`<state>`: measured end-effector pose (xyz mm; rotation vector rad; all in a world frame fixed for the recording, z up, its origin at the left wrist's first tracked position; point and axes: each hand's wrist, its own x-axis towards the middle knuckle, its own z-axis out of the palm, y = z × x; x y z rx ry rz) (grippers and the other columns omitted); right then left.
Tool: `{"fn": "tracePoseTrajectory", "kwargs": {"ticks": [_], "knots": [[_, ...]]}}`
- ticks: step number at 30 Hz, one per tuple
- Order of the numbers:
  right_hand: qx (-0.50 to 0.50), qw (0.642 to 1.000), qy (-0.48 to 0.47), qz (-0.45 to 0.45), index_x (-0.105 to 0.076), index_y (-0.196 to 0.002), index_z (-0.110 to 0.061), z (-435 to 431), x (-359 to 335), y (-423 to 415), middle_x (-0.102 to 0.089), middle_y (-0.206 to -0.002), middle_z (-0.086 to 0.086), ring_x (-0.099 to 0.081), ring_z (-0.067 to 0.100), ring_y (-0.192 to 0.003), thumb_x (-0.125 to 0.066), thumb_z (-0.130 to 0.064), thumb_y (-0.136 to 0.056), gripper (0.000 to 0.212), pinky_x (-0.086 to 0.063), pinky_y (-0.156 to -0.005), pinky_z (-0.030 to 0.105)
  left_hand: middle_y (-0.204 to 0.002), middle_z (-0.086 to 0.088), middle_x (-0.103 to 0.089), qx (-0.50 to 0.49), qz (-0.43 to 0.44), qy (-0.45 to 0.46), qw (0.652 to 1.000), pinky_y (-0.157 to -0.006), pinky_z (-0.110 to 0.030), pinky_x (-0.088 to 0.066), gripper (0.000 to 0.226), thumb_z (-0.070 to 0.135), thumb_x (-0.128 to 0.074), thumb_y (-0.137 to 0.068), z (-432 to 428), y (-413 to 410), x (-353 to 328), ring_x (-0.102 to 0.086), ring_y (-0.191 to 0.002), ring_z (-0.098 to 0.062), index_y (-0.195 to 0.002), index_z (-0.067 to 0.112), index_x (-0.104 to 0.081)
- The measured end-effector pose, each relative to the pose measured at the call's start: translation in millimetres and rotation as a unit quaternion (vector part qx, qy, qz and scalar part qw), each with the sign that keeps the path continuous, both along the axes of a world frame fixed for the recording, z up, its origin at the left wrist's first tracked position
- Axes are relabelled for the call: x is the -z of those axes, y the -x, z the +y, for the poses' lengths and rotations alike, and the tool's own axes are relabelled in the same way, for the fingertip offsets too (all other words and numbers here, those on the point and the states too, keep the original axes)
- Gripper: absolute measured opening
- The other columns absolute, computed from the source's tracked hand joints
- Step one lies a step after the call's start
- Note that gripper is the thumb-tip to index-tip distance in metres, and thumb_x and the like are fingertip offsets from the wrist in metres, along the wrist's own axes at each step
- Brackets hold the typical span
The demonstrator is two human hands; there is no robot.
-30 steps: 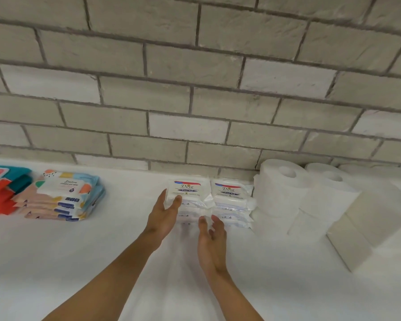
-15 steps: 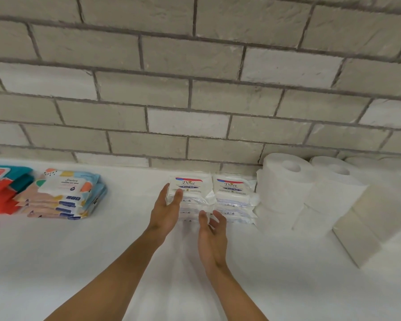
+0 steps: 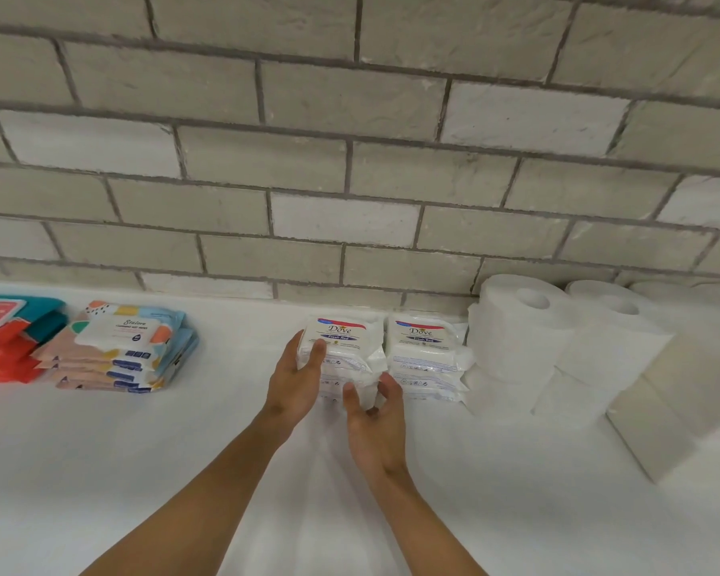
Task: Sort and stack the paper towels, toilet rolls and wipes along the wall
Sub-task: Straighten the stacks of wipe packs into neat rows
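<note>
At centre frame, hard against the foot of the brick wall (image 3: 350,160), a stack of white Dove wipes (image 3: 346,355) on the white surface (image 3: 142,471). Clasped on its left side by the left hand (image 3: 296,380): thumb laid over the front of the upper pack, fingers (image 3: 294,347) wrapped round the left edge. Pinched at its lower right front corner by the right hand (image 3: 377,426), thumb and curled fingers closed on the bottom packs.

Just right of it, touching or nearly so, a second Dove stack (image 3: 427,355) of like height, crowding the right hand on that side. Further right, toilet rolls (image 3: 516,338) piled two high along the wall, pressed up against that second stack. Beyond them, toward the right edge, pale paper towel blocks (image 3: 661,413) jutting forward over the surface.

To the left, well apart across open surface, a stack of pastel wipes packs (image 3: 121,351). At the far left edge, just beside that one, a red and teal stack (image 3: 5,342), cut off by the frame.
</note>
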<state>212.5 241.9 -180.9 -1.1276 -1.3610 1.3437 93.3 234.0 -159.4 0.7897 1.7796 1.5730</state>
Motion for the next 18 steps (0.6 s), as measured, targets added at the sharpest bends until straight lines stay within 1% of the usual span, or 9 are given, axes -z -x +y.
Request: {"fn": "tracePoseTrajectory", "kwargs": {"ticks": [3,5,7,8,10,12,15,17,18], "knots": [[-0.017,1.0,-0.006,-0.011,-0.049,-0.11,-0.046,0.0,2.5,0.9,-0.058,-0.116,-0.025,-0.059,0.005,-0.113,-0.068,-0.023,-0.09,0.036,-0.052,-0.096,0.027,-0.131,0.003,-0.061,0.001,0.008,0.002,1.0,-0.087,-0.027,-0.051,0.038,0.04,-0.047,-0.1,-0.2,3.0,3.1,-0.061,-0.114,-0.02,-0.137,0.032,-0.049],[-0.024,0.999,-0.008,-0.021,-0.05,-0.108,-0.049,1.8,4.5,0.7,-0.059,-0.115,-0.026,-0.061,0.009,-0.112,-0.067,-0.024,-0.09,0.035,-0.051,-0.098,0.03,-0.131,0.002,-0.061,-0.003,0.013,0.004,1.0,-0.089,-0.03,-0.051,0.039,0.04,-0.047,-0.1,0.0,4.4,4.4,-0.06,-0.115,-0.021,-0.138,0.031,-0.049],[-0.033,0.999,-0.005,-0.03,-0.051,-0.112,-0.048,3.2,4.7,0.4,-0.059,-0.112,-0.027,-0.061,0.009,-0.113,-0.067,-0.026,-0.09,0.035,-0.051,-0.098,0.028,-0.131,0.002,-0.061,-0.008,0.014,0.003,1.0,-0.091,-0.032,-0.052,0.039,0.04,-0.047,-0.1,-0.5,5.5,5.0,-0.06,-0.115,-0.021,-0.138,0.031,-0.049],[-0.038,0.999,-0.003,-0.032,-0.051,-0.118,-0.044,3.7,4.3,0.6,-0.058,-0.112,-0.028,-0.06,0.007,-0.114,-0.067,-0.027,-0.09,0.036,-0.05,-0.097,0.024,-0.131,0.002,-0.061,-0.01,0.014,0.002,1.0,-0.093,-0.035,-0.053,0.039,0.04,-0.047,-0.1,-0.5,6.5,5.5,-0.061,-0.115,-0.022,-0.138,0.031,-0.049],[-0.048,0.998,-0.001,-0.03,-0.047,-0.13,-0.036,4.9,2.0,1.4,-0.056,-0.114,-0.027,-0.058,-0.001,-0.111,-0.067,-0.029,-0.09,0.045,-0.048,-0.09,0.013,-0.131,0.001,-0.062,-0.015,0.015,0.004,1.0,-0.096,-0.038,-0.052,0.038,0.04,-0.048,-0.099,-1.0,9.0,6.1,-0.061,-0.114,-0.021,-0.136,0.032,-0.051],[-0.062,0.997,-0.009,-0.037,-0.045,-0.134,-0.036,8.3,-1.3,2.2,-0.059,-0.119,-0.023,-0.06,-0.003,-0.106,-0.068,-0.034,-0.088,0.052,-0.048,-0.081,0.007,-0.131,0.001,-0.061,-0.02,0.022,0.008,1.0,-0.097,-0.039,-0.051,0.038,0.04,-0.047,-0.099,-1.4,11.0,6.5,-0.06,-0.113,-0.021,-0.136,0.032,-0.051],[-0.087,0.993,-0.041,-0.073,-0.044,-0.134,-0.041,14.9,-3.4,4.6,-0.059,-0.122,-0.027,-0.061,0.0,-0.109,-0.067,-0.038,-0.088,0.051,-0.05,-0.086,0.012,-0.133,0.0,-0.06,-0.031,0.026,0.016,0.999,-0.099,-0.042,-0.05,0.04,0.04,-0.047,-0.099,-2.4,13.5,6.4,-0.059,-0.116,-0.024,-0.137,0.03,-0.05],[-0.091,0.991,-0.054,-0.086,-0.045,-0.135,-0.037,18.4,-2.6,6.4,-0.06,-0.122,-0.024,-0.06,0.004,-0.112,-0.067,-0.038,-0.088,0.052,-0.051,-0.093,0.021,-0.133,-0.001,-0.06,-0.036,0.025,0.018,0.999,-0.1,-0.044,-0.05,0.041,0.042,-0.048,-0.099,-3.9,16.3,7.4,-0.06,-0.117,-0.026,-0.138,0.03,-0.05],[-0.093,0.99,-0.052,-0.089,-0.046,-0.134,-0.034,19.7,-2.7,7.2,-0.061,-0.121,-0.022,-0.06,0.006,-0.112,-0.068,-0.038,-0.088,0.051,-0.052,-0.092,0.022,-0.134,-0.001,-0.06,-0.037,0.026,0.019,0.999,-0.1,-0.046,-0.051,0.041,0.043,-0.048,-0.098,-4.7,17.8,7.9,-0.06,-0.117,-0.027,-0.138,0.03,-0.049]]}}
